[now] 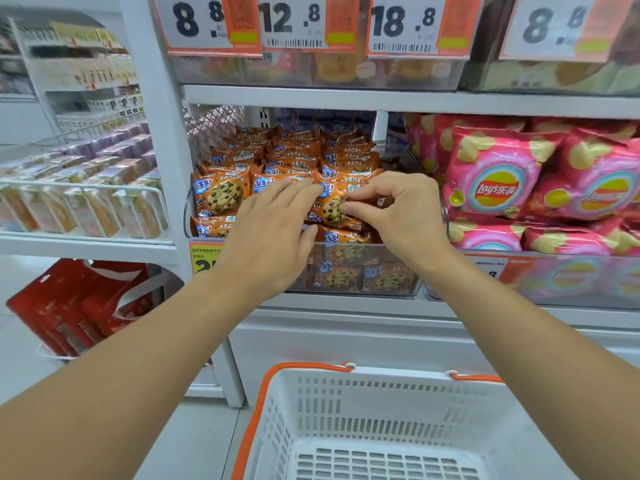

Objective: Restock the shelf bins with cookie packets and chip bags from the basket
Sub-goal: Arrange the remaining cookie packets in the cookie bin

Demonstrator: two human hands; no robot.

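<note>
Nearby, pink chip bags point(495, 188), white basket point(363, 410) below

White shelving point(346, 98), pale floor point(20, 344), bright light

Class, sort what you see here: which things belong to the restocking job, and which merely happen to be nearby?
Part of the job:
cookie packets
clear cookie bin
pink chip bags
white basket
left hand, flat on the packets
right hand, pinching one packet

Just nearby:
price tags
red packs
boxed goods on the left rack
</note>
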